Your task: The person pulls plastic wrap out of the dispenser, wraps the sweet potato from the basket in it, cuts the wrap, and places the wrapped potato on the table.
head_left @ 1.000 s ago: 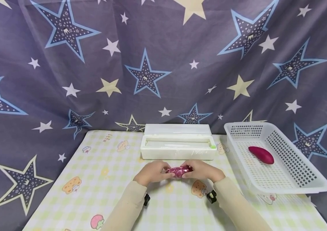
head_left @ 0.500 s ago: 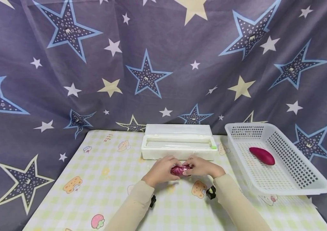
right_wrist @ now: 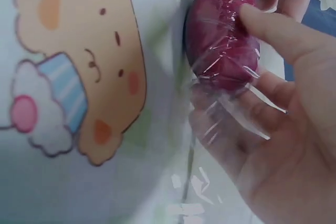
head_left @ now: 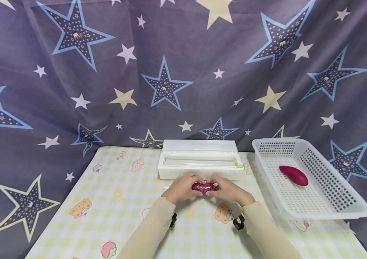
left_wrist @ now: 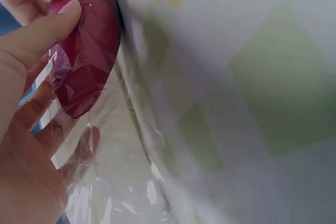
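A dark magenta sweet potato [head_left: 203, 187] lies across the middle of the table, wrapped in shiny, wrinkled cling film [left_wrist: 113, 187]. My left hand [head_left: 182, 189] holds its left end, with the thumb pressed on the near side and the fingers behind. Mirroring it, my right hand [head_left: 228, 189] grips the right end the same way. Both thumbs sit close together on the wrapped skin in the wrist views. Loose film spreads past the sweet potato's ends and over the fingers. Just behind the hands stands a white cling film dispenser [head_left: 170, 174], its lid [head_left: 199, 146] raised.
To the right, a white perforated plastic basket [head_left: 329, 215] contains another magenta sweet potato [head_left: 294, 175]. A checked tablecloth [head_left: 83, 230] with cartoon prints covers the table. A star-patterned curtain [head_left: 190, 43] hangs right behind the table's back edge.
Both hands have shifted slightly and changed their hold on the sweet potato, my left hand moving right along it. The sweet potato has turned and moved a little away from me, towards the dispenser.
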Available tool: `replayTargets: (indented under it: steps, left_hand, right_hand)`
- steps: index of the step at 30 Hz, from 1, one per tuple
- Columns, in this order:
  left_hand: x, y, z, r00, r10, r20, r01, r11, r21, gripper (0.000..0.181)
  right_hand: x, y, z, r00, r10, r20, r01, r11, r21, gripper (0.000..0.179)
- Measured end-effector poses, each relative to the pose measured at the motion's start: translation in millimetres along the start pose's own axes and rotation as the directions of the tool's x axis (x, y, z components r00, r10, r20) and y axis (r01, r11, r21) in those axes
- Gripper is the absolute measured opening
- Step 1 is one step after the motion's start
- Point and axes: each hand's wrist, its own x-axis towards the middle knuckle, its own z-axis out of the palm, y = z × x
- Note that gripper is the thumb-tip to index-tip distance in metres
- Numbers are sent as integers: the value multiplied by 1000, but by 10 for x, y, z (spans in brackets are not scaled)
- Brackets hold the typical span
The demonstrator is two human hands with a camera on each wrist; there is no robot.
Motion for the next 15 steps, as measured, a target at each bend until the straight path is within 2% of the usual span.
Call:
replayTargets:
  steps: [4, 6, 11, 15]
  left_hand:
    - [50, -9, -22, 999, -29, 23, 28, 1000, 7, 39]
    - [68, -9, -30, 999, -35, 29, 34, 999, 33, 38]
    - [86, 11, -50, 999, -39, 21, 36, 990, 137, 35]
    - [90, 59, -90, 998, -60, 22, 55, 981, 186, 35]
  right_hand:
    - [-73, 29, -25, 999, -54, -5, 54, 998, -19, 40]
    - [-106, 31, -44, 997, -63, -38, 60, 995, -76, 41]
    - [-124, -26, -53, 984, -67, -164, 23, 966, -259, 32]
    - [-90, -132, 25, 968, -73, -242, -9, 947, -322, 24]
